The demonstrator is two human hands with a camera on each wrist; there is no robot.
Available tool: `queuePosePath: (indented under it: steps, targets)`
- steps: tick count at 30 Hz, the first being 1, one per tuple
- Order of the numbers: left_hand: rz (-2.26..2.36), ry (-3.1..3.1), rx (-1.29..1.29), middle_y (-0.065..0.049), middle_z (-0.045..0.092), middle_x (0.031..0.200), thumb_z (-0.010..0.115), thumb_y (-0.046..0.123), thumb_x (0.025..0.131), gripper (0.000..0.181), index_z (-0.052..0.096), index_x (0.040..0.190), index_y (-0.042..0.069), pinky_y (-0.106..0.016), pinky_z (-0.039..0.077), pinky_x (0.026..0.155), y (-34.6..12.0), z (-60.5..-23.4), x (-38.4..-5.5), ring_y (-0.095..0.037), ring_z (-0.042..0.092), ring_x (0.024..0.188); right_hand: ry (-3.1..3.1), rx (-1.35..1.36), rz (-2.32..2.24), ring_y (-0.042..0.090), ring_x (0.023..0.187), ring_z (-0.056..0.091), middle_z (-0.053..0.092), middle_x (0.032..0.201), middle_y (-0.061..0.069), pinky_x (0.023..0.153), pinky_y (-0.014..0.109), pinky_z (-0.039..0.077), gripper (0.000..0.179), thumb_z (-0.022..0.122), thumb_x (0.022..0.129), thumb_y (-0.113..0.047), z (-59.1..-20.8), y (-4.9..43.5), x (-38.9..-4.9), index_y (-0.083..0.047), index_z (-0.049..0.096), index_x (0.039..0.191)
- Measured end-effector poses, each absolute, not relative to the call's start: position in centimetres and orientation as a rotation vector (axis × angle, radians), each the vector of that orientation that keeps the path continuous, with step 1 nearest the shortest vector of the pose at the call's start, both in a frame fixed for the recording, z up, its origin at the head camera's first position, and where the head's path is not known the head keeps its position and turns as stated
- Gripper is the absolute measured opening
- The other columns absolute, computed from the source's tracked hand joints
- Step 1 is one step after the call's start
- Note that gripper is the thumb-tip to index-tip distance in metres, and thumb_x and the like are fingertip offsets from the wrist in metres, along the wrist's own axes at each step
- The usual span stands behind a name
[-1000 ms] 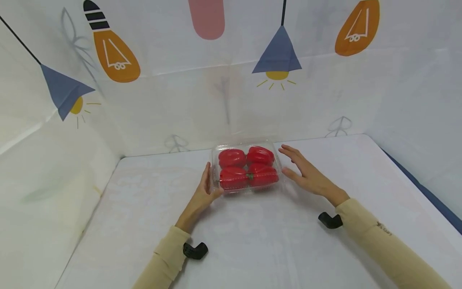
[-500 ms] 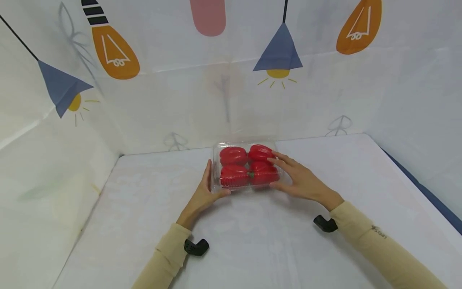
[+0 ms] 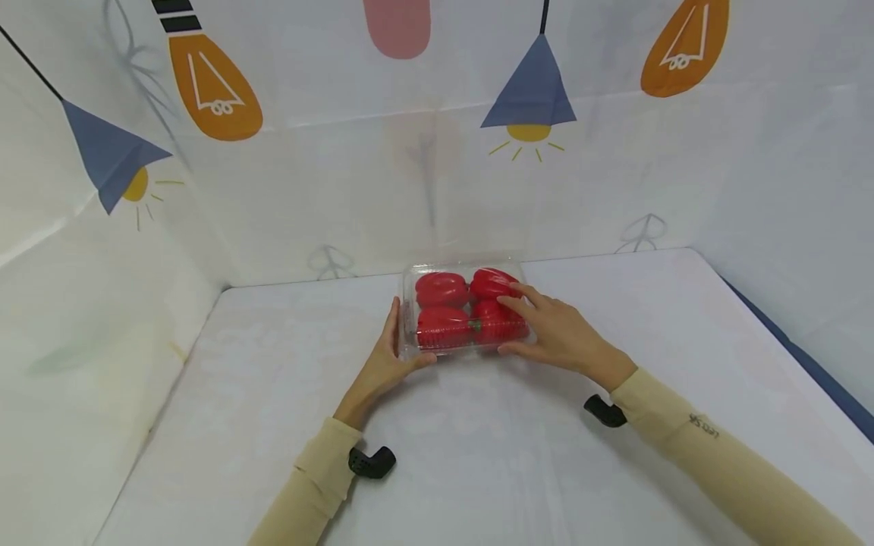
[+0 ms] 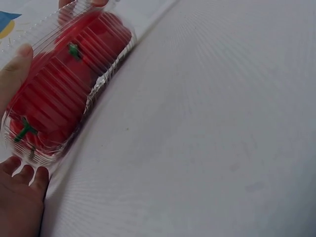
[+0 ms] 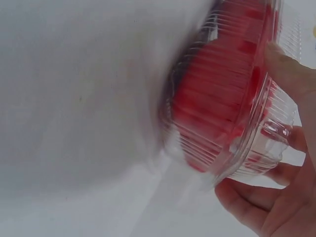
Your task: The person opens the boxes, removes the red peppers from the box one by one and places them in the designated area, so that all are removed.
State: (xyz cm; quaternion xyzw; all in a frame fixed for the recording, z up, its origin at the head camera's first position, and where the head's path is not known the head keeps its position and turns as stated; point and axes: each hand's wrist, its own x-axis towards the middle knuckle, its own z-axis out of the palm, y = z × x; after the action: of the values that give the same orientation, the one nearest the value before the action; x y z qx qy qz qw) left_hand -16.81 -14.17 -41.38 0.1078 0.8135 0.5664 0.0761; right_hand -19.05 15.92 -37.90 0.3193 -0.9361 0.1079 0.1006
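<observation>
A clear plastic clamshell box (image 3: 437, 351) holds several red bell peppers (image 3: 441, 290) with green stems. It sits at the back middle of the white table, lid down. My left hand (image 3: 382, 371) holds its left front corner, thumb along the front and fingers along the left side; the left wrist view shows the thumb on the ribbed wall and fingertips at the box's end. My right hand (image 3: 563, 334) grips the right side from above. In the right wrist view its thumb (image 5: 284, 66) presses the rim while the fingers curl round the corner.
White sheets printed with lamps and bulbs form a back wall (image 3: 341, 197) close behind the box, and side walls. White cloth covers the table (image 3: 437, 447). A black device (image 3: 372, 462) is fixed at each sleeve cuff.
My right hand has come in from beside the box and taken hold of its right side. The left hand keeps its place, its thumb a little farther along the front.
</observation>
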Motion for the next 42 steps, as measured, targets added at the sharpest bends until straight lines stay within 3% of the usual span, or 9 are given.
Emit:
queuePosePath:
  steps: [3,8,12,16,20,26,34,39,42]
  targets:
    - [1.675,2.467,0.329,-0.002,0.001,0.161,0.074,0.026,0.080,0.108,-0.005,0.153,0.016,-0.049,0.017,0.119,-14.2,-41.3,-16.8,-0.022,0.004,0.149,-2.787,0.958,0.292,0.026,0.085,0.067,0.047,0.140,0.014,0.074,0.041,0.059,0.077,0.071,0.076,-0.056,-37.6,15.9,-19.3,-0.014,0.048,0.137]
    - [1.665,2.487,0.323,-0.002,0.001,0.161,0.074,0.026,0.080,0.107,-0.003,0.153,0.015,-0.048,0.016,0.119,-14.2,-41.4,-16.8,-0.021,0.004,0.149,-2.835,0.990,0.294,0.016,0.061,0.062,0.048,0.140,0.015,0.078,0.050,0.056,0.076,0.072,0.075,-0.054,-36.9,16.0,-19.7,-0.015,0.050,0.136]
    - [1.695,2.474,0.325,-0.002,0.002,0.161,0.076,0.026,0.078,0.109,-0.003,0.153,0.017,-0.048,0.017,0.119,-14.4,-42.2,-17.2,-0.022,0.004,0.149,-2.864,1.016,0.252,0.013,0.058,0.061,0.049,0.140,0.015,0.079,0.052,0.055,0.073,0.071,0.077,-0.052,-36.4,16.2,-19.8,-0.016,0.050,0.136]
    - [1.706,2.477,0.324,0.004,0.001,0.161,0.077,0.028,0.078,0.110,-0.004,0.152,0.026,-0.047,0.018,0.119,-14.8,-44.0,-18.1,-0.019,0.003,0.149,-2.867,1.040,0.152,0.008,0.045,0.048,0.050,0.140,0.016,0.066,0.036,0.055,0.071,0.069,0.079,-0.052,-36.1,16.1,-19.9,-0.015,0.051,0.137]
    - [1.717,2.502,0.326,0.011,0.002,0.160,0.078,0.035,0.076,0.109,-0.003,0.150,0.035,-0.046,0.019,0.119,-14.9,-45.0,-18.5,-0.015,0.003,0.149,-2.816,1.101,0.006,0.009,0.037,0.030,0.053,0.136,0.020,0.047,0.022,0.040,0.069,0.067,0.082,-0.050,-35.8,15.7,-19.7,-0.009,0.052,0.135]
    - [1.773,2.483,0.322,0.013,0.005,0.159,0.078,0.043,0.073,0.109,0.001,0.150,0.038,-0.047,0.021,0.118,-15.0,-45.2,-18.3,-0.015,0.005,0.148,-2.755,1.161,-0.154,0.011,0.036,0.033,0.056,0.131,0.024,0.046,0.021,0.047,0.066,0.069,0.082,-0.043,-35.6,15.0,-19.6,-0.002,0.054,0.131]
    - [1.798,2.455,0.331,0.012,0.006,0.159,0.078,0.040,0.074,0.108,0.001,0.150,0.038,-0.046,0.023,0.117,-15.0,-45.3,-18.2,-0.016,0.006,0.148,-2.650,1.168,-0.355,0.015,0.040,0.043,0.055,0.128,0.027,0.053,0.028,0.056,0.066,0.069,0.082,-0.041,-36.0,14.3,-19.2,0.002,0.052,0.129]
    - [1.795,2.456,0.317,0.011,0.006,0.159,0.079,0.040,0.074,0.109,0.001,0.151,0.037,-0.045,0.023,0.117,-14.9,-45.3,-18.3,-0.015,0.007,0.148,-2.591,1.122,-0.439,0.028,0.061,0.066,0.056,0.127,0.028,0.055,0.032,0.058,0.066,0.071,0.081,-0.037,-36.7,13.9,-18.7,0.003,0.050,0.130]
    - [1.794,2.455,0.325,0.010,0.006,0.160,0.079,0.040,0.074,0.109,0.001,0.151,0.036,-0.045,0.023,0.117,-14.9,-45.2,-18.3,-0.016,0.007,0.148,-2.588,1.096,-0.477,0.034,0.071,0.069,0.057,0.126,0.027,0.054,0.032,0.058,0.068,0.073,0.080,-0.035,-36.9,13.8,-18.4,0.002,0.049,0.132]
